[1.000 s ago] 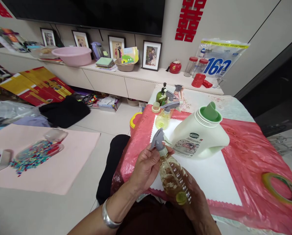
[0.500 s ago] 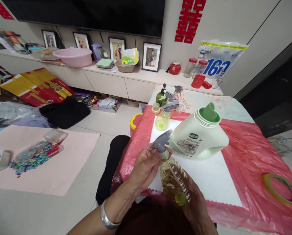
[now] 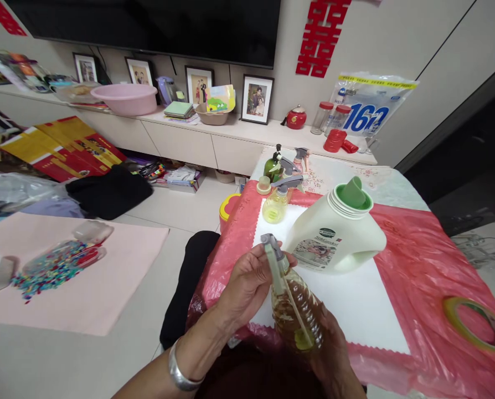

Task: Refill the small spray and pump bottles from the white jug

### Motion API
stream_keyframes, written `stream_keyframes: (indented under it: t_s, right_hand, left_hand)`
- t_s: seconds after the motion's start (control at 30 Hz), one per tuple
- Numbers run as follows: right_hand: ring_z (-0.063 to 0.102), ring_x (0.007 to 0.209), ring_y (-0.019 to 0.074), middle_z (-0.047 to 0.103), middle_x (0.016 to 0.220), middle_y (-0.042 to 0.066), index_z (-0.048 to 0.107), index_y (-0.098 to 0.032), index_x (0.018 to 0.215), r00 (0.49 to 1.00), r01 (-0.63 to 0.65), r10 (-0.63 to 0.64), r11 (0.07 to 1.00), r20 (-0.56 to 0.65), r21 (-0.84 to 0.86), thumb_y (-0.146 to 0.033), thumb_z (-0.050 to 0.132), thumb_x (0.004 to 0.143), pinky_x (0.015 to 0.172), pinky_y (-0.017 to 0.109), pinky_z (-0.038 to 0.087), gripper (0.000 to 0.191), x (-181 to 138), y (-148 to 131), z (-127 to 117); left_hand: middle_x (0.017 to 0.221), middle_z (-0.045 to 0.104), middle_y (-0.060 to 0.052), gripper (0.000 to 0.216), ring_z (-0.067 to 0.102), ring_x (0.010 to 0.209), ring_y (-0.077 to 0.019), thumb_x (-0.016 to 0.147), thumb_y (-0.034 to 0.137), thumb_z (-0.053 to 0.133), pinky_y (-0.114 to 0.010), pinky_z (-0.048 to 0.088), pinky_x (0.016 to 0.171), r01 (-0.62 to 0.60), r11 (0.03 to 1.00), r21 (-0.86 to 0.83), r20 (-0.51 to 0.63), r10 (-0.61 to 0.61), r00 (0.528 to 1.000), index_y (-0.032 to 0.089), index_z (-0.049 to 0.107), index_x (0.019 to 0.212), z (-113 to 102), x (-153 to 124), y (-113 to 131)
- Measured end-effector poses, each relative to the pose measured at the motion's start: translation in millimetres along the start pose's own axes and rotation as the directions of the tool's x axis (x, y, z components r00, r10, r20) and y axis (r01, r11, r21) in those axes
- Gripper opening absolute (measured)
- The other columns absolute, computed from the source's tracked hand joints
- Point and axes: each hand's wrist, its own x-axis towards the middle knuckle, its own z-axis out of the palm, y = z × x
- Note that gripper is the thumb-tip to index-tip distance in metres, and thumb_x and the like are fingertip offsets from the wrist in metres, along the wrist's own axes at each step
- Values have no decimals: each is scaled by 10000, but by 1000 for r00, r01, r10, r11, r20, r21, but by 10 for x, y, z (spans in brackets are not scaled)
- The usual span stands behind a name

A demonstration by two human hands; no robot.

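A clear ribbed spray bottle (image 3: 297, 305) with amber liquid is tilted in front of me. My right hand (image 3: 334, 338) wraps round its lower side. The fingers of my left hand (image 3: 249, 277) pinch the neck of the grey spray head (image 3: 273, 244), whose pale green trigger now faces towards me. A thin dip tube runs down inside the bottle. Just beyond stands a large cream detergent jug (image 3: 334, 233) with a green spout (image 3: 354, 195) in its open mouth. A smaller spray bottle (image 3: 275, 208) with yellow liquid stands behind, on the white sheet (image 3: 355, 310).
Red plastic film (image 3: 422, 266) covers the table, with a roll of tape (image 3: 478, 324) at right. More pump and spray bottles and a cream cap (image 3: 263, 184) stand at the back left. On a pink mat (image 3: 118, 277), colourful beads (image 3: 56, 271) lie spilled.
The spray head has turned on the bottle's neck, so its trigger swung from the right side round towards me. Both hands stay on the bottle in nearly the same place.
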Motion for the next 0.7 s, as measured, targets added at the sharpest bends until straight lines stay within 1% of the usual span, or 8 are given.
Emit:
stream_keyframes:
  t_s: [0.1, 0.17, 0.3, 0.43, 0.5, 0.57, 0.63, 0.7]
  right_hand:
    - [676, 887, 211, 695, 1096, 93, 761, -265, 1092, 999, 10, -10, 1000, -41, -3, -505, 845, 704, 773, 323, 576, 464, 0, -7, 11]
    - [677, 936, 233, 685, 1149, 94, 758, -261, 1107, 998, 10, -10, 1000, -69, -7, -492, 881, 644, 820, 349, 577, 532, 7, -3, 19]
    - [654, 1051, 292, 657, 1226, 109, 754, -240, 1098, 989, -46, 51, 998, -141, 43, -517, 919, 553, 899, 423, 560, 634, 20, 29, 47]
    - [675, 915, 283, 697, 1094, 114, 747, -209, 1012, 965, -151, 177, 978, -192, 146, -501, 947, 461, 802, 432, 574, 656, 18, 85, 36]
    - [678, 876, 276, 706, 1032, 107, 742, -193, 980, 959, -158, 194, 971, -206, 179, -511, 942, 471, 815, 445, 572, 633, 14, 119, 13]
    - [679, 898, 269, 705, 1052, 101, 741, -193, 989, 965, -118, 159, 974, -208, 193, -523, 928, 511, 868, 450, 565, 610, 11, 148, -2]
    - [676, 938, 265, 693, 1115, 102, 739, -205, 1037, 977, -87, 119, 980, -179, 178, -524, 917, 549, 899, 446, 560, 610, 12, 167, 2]
    - [673, 968, 264, 682, 1154, 103, 734, -213, 1057, 989, -65, 84, 987, -126, 149, -540, 898, 592, 909, 436, 559, 592, 15, 183, 14]
  left_hand:
    - [1043, 745, -99, 410, 677, 1052, -260, 749, 449, 851, -400, 480, 990, -49, 998, 29, 24, 48, 999, 166, 747, 1026, 17, -18, -41]
    - [1054, 724, -78, 421, 664, 1067, -254, 720, 447, 875, -410, 452, 1040, -99, 994, 39, 10, 98, 995, 180, 748, 1019, 26, -23, -79]
    - [970, 701, -24, 418, 673, 931, -201, 673, 349, 922, -401, 473, 998, -93, 996, 3, -15, 93, 996, 212, 742, 1025, -8, -1, -125]
    - [927, 722, -39, 398, 671, 930, -208, 711, 394, 892, -386, 484, 962, -98, 995, -7, 51, 98, 994, 200, 738, 1022, -26, 15, -122]
    - [949, 735, -54, 371, 677, 951, -222, 742, 423, 863, -379, 499, 926, -92, 996, -12, 74, 93, 993, 199, 738, 1010, -10, 12, -124]
    - [999, 741, -69, 378, 675, 984, -229, 752, 458, 849, -363, 506, 904, -74, 997, -5, 85, 75, 994, 195, 746, 1003, 8, 10, -142]
    - [1019, 742, -65, 454, 672, 987, -223, 692, 512, 876, -341, 506, 895, -86, 996, 2, 71, 85, 994, 202, 756, 1001, 18, 14, -174]
    - [968, 739, -38, 519, 676, 921, -202, 600, 524, 924, -325, 507, 872, -110, 994, -9, 28, 110, 993, 218, 762, 986, 18, 26, -209]
